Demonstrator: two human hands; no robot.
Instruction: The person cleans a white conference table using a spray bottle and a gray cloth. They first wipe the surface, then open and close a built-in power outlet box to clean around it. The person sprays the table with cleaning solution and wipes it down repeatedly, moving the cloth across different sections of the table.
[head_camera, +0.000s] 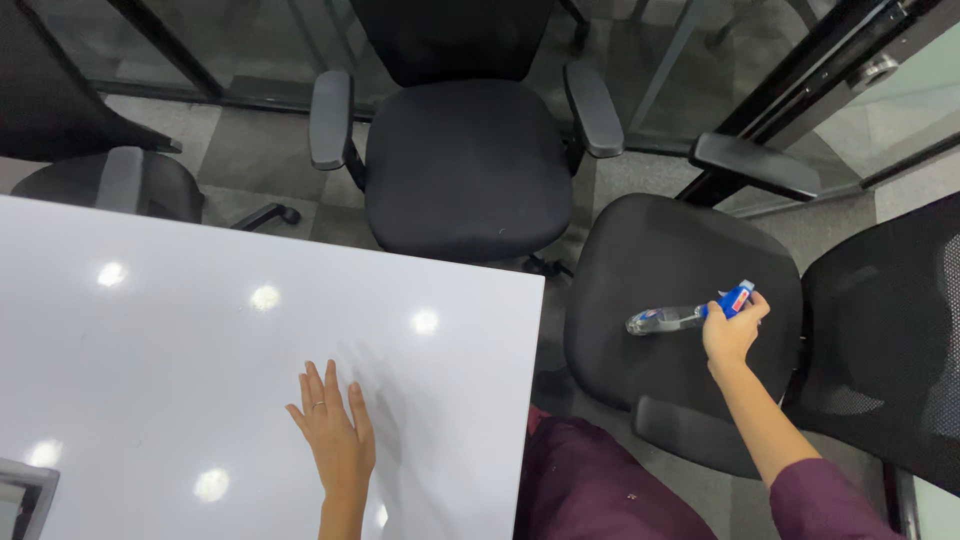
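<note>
My right hand (733, 332) reaches out over the seat of a black office chair (650, 260) at my right and grips a clear plastic bottle (672, 319) with a blue label by its capped end. The bottle lies nearly level just above the seat, its base pointing left. My left hand (334, 431) rests flat, palm down and fingers spread, on the glossy white table (200, 350) near its right edge, with a ring on one finger. It holds nothing.
A second black office chair (465, 160) with armrests faces the table's far corner, and a third chair (100, 175) stands at the far left. A mesh chair back (890, 330) is at the right edge. Glass partitions with black frames (800, 90) line the back. Grey carpet floor.
</note>
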